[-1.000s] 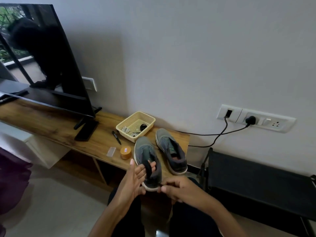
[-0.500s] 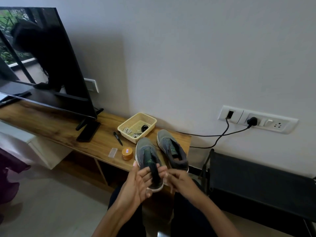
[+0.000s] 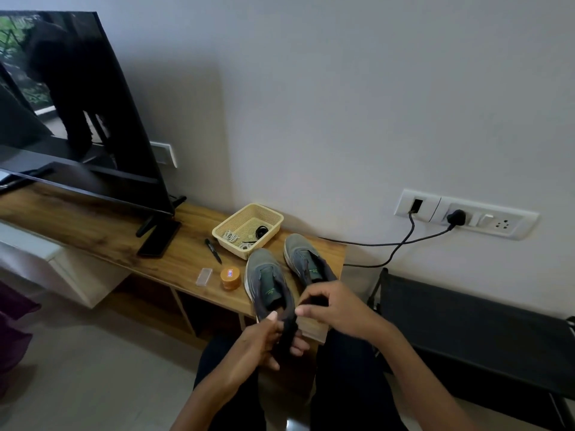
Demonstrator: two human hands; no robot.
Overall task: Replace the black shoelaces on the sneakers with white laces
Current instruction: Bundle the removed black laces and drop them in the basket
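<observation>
Left hand point(image 3: 264, 340): fingers curled round black lace point(image 3: 287, 332), which is draped across them just off the heel of the near sneaker point(image 3: 269, 275). Right hand point(image 3: 339, 309): fingertips pinched together on a dark strip, apparently the same lace's other end; it is blurred. The 2 hands are close, not touching. Far sneaker point(image 3: 303, 256) sits beside the near one on the wooden shelf point(image 3: 109, 237), toes to the wall. White laces point(image 3: 231, 236) are coiled in the beige basket point(image 3: 267, 241) just behind. Pen point(image 3: 213, 246) and orange tin point(image 3: 230, 278) are left of the near sneaker.
</observation>
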